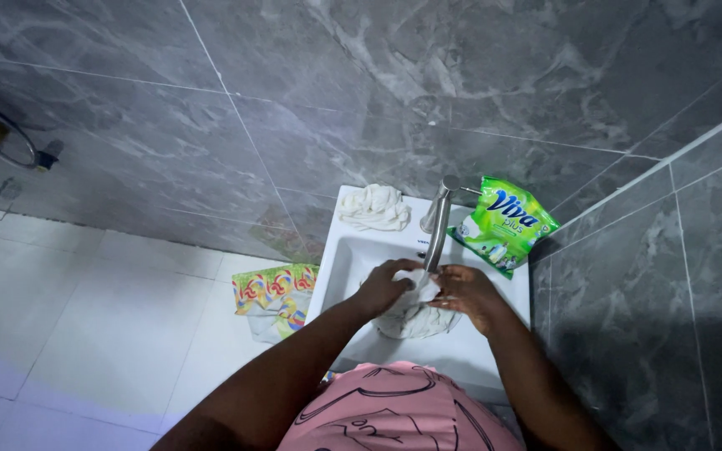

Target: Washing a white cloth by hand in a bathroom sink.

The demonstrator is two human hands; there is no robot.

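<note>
Hands are meeting low in the frame's centre, over a white sink (346,259), and both are gripping one white cloth (415,316). The left hand (384,286) is clenching the cloth's upper fold from the left; the right hand (466,292) is pinching the same fold from the right, so the wet bundle is bunching between them and hanging down into the basin. Holding it there seems to be keeping the drips inside the sink and the fabric right below the tap (438,225), whose spout is standing just above the knuckles. Whether water is running cannot be told.

Further back, on the sink's rear rim at centre, a twisted white cloth (373,207) is lying apart from the basin, likely so it stays out of the wash. To its right, a green detergent bag (505,225) is leaning in the wall corner, within reach. Left of the sink, a colourful cloth (276,294) is lying on the floor tiles.
</note>
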